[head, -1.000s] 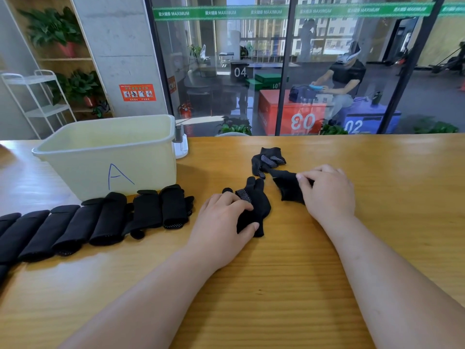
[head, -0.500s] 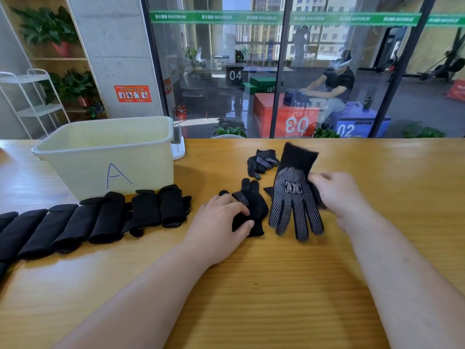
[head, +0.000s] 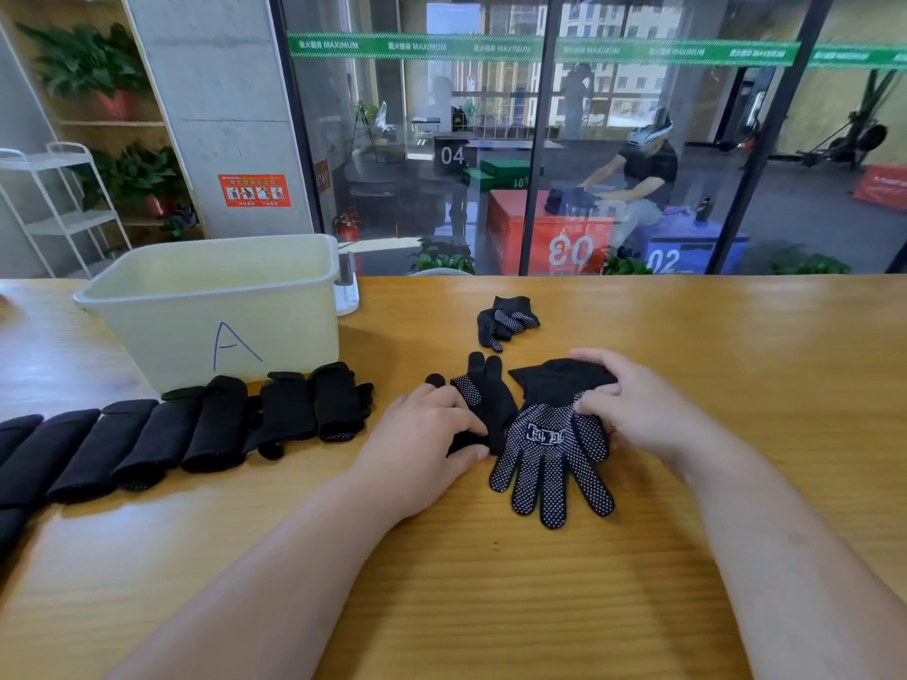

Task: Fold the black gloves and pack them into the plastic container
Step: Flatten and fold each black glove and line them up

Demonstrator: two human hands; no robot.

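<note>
The right hand (head: 633, 409) holds the dotted glove (head: 549, 449) by its cuff with curled fingers (head: 608, 368), and the glove lies flat on the surface (head: 491, 606). The left hand (head: 417, 449) grips a bunched glove (head: 486, 400) just beside it. Folded gloves (head: 221, 424) lie in a row in front of the plastic container (head: 221, 306).

Black glove (head: 550, 451) with white dots, pale, perhaps cream container (head: 275, 306), blue "A".
</note>
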